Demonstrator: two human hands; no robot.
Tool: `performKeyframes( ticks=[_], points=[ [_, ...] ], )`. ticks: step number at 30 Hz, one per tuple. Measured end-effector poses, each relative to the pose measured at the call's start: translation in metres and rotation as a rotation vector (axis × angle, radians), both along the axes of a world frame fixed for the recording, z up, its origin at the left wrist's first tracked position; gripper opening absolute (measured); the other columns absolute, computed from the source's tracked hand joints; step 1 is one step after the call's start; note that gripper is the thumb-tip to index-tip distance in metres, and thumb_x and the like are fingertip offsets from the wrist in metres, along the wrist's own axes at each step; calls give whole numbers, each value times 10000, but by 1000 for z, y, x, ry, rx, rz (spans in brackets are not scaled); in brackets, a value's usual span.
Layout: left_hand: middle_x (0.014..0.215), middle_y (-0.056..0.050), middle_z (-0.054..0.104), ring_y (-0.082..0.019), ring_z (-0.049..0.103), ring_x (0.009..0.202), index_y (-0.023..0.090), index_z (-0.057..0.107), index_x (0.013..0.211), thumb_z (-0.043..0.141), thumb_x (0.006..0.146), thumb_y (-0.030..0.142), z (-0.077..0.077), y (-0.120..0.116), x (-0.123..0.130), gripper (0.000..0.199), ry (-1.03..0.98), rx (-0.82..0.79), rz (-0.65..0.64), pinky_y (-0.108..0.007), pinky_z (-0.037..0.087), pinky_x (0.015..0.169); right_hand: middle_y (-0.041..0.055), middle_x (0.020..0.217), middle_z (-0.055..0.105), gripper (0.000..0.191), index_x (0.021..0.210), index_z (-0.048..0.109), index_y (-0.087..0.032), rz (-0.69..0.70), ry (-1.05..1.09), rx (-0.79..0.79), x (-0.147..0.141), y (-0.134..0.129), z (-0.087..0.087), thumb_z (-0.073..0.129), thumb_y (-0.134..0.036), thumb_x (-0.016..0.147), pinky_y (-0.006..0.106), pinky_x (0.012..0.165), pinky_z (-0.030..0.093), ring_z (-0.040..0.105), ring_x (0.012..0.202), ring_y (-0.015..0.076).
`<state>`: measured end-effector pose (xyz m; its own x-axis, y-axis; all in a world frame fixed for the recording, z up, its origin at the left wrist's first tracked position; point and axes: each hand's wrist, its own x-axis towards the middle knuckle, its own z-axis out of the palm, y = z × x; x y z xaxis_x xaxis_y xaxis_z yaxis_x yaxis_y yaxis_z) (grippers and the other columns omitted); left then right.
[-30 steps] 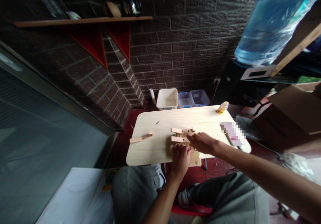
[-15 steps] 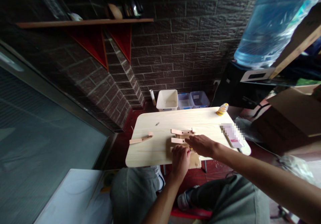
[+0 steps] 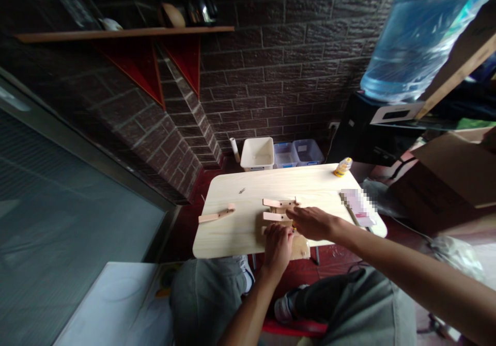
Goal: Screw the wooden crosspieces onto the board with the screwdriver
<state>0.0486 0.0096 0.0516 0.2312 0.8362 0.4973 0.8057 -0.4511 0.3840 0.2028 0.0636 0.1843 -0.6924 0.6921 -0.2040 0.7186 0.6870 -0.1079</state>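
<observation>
A partly assembled wooden piece (image 3: 276, 216) lies near the front edge of the table, with pale angled strips that carry dark holes or screws. My left hand (image 3: 278, 242) is closed over its near side, fingers curled against the wood. Just beyond it, my right hand (image 3: 312, 223) is closed too, palm down over the right part of the assembly. A small yellow thing (image 3: 294, 227) shows between the two hands; its kind and most of it are hidden. To the left, a loose wooden strip (image 3: 216, 215) with a raised end rests on the table.
Small metal bits (image 3: 242, 190) lie on the table (image 3: 228, 237). Toward its right are a clear bottle with yellow parts (image 3: 343, 167) and a blurred flat phone-like object (image 3: 358, 207). Behind the table stand a cream bin (image 3: 257, 153) and blue-tinted tubs (image 3: 308, 152).
The view has shifted very slightly. Both hands stay at the wooden assembly in nearly the same pose, and the things on the table keep their places.
</observation>
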Motion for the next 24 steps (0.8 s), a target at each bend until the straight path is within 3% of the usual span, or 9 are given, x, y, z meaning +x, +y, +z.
performKeyframes(
  ticks=[5,10,14,20,24],
  points=[
    [867,-45,641,-218,599,876,207,633,894,656,842,141,3,-2,-1,88,40,-4,23,-400,454,840,171,1005,685,327,1211,520,-91,-6,-44,-7,-2,2,-6,487,-160,893,364,702,531,689,883,276],
    [866,-39,639,-214,593,879,211,626,882,651,849,144,4,-2,0,79,49,-17,9,-392,444,840,223,1082,667,333,1195,534,-76,-97,-85,50,-6,-2,2,435,-299,967,359,717,531,686,931,292],
    [885,-50,642,-230,597,931,203,616,892,658,851,168,1,0,1,68,41,5,14,-413,443,885,201,1099,662,344,1242,517,-86,-43,-44,41,-4,-4,7,470,-230,932,363,747,531,672,953,279],
    [862,-49,635,-225,603,880,202,611,869,651,854,167,3,2,1,55,44,-2,11,-416,454,863,195,1115,648,317,1178,569,-95,70,-60,63,-6,2,0,453,-81,884,364,741,538,669,943,272],
    [869,-45,637,-224,603,892,208,615,879,653,851,155,4,2,1,71,43,-6,28,-414,450,877,206,1027,672,285,1109,600,-84,20,-91,54,-11,4,-1,382,-109,928,362,692,544,687,866,274]
  ],
)
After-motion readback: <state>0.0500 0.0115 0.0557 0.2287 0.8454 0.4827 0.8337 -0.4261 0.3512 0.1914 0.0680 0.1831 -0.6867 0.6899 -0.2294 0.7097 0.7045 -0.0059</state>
